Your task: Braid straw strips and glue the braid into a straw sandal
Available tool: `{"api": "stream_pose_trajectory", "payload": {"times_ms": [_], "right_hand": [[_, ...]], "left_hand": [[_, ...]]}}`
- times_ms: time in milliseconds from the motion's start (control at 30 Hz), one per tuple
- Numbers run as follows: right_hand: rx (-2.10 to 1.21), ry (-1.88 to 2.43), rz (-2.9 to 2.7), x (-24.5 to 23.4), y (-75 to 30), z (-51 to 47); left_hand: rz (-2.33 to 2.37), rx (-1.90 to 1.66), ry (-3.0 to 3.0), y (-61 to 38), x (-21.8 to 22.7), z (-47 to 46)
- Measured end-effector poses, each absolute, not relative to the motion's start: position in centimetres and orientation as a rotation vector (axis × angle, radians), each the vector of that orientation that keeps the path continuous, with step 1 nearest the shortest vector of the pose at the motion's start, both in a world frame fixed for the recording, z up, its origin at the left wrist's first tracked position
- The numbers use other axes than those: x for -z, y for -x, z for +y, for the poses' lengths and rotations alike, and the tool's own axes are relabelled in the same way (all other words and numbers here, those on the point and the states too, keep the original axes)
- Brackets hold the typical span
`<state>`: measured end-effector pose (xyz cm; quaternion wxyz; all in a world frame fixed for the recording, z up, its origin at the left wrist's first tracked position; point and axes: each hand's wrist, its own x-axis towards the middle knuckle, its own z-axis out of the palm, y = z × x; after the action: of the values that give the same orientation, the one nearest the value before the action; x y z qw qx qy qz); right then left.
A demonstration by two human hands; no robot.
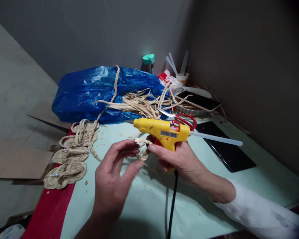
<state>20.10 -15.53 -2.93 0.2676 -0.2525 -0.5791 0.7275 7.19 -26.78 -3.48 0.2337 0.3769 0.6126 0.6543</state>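
Note:
My right hand [179,159] grips a yellow glue gun [164,132] by its handle, nozzle pointing left, a clear glue stick [215,138] jutting from its back. Its black cord [172,205] runs toward me. My left hand [114,176] hovers just left of it with fingers spread and slightly curled, holding nothing. Between the two hands, at my fingertips, lies a small piece of braided straw [144,149] on the pale green table [139,205].
Coiled braided straw mats [69,159] lie at the table's left edge beside a red strip [49,209]. A blue plastic bag [94,91], loose straw strips [139,104], red-handled scissors [183,120], a dark phone [226,149], a bottle [148,63] and a cup [182,78] crowd the back.

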Motion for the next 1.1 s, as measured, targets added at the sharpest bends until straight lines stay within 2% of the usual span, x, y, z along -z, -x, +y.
{"api": "stream_pose_trajectory", "payload": {"times_ms": [100,367,700,867,1100], "right_hand": [[-2.024,0.635,-1.457,3.1,-20.1,-15.9],[-2.021,0.617,-1.351,2.4,-20.4,-16.7],[-2.163,0.515,-1.376,2.8,-20.6,-16.4],[-2.194,0.543,-1.385,2.4,-20.8,-16.3],[-2.060,0.581,-1.562,2.0,-21.0,-15.9]], "left_hand": [[1.826,-1.810,-1.322,-7.8,4.2,-26.9],[1.831,-1.969,-1.537,-7.9,4.7,-26.6],[2.037,-1.675,-2.197,-7.5,2.8,-26.5],[2.107,-1.531,-2.194,-7.5,2.0,-26.8],[2.135,-1.573,-2.042,-7.3,1.9,-27.3]]}}
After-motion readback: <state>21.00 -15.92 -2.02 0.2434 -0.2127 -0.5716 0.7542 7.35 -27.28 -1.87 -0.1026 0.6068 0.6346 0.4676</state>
